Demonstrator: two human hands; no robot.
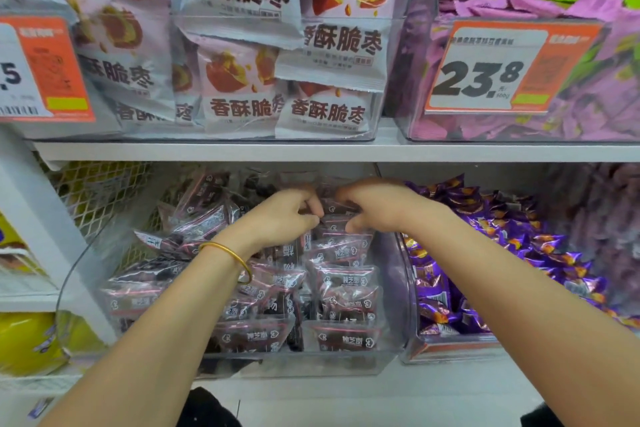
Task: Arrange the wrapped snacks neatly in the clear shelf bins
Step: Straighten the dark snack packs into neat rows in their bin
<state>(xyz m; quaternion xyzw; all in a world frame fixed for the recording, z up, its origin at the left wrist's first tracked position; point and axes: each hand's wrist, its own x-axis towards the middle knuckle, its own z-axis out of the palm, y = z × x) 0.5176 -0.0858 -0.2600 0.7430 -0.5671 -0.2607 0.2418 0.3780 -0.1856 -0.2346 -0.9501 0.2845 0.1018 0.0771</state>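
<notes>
Both bare arms reach forward, the hands meeting side by side.

The left hand [284,215] and right hand [377,204] sit backs up, fingertips almost touching. Each has its fingers [313,208] curled down with the thumb tucked under, pinching at the wrapped snacks [336,222] between them. The forearms come in from the lower corners and angle towards each other, wrists roughly level. A thin gold bangle [232,252] rings the left wrist.

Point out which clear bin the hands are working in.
The lower bin of dark packets. The left hand and right hand both pinch packets at its back; the purple-candy bin beside it and the upper bins go untouched.
</notes>
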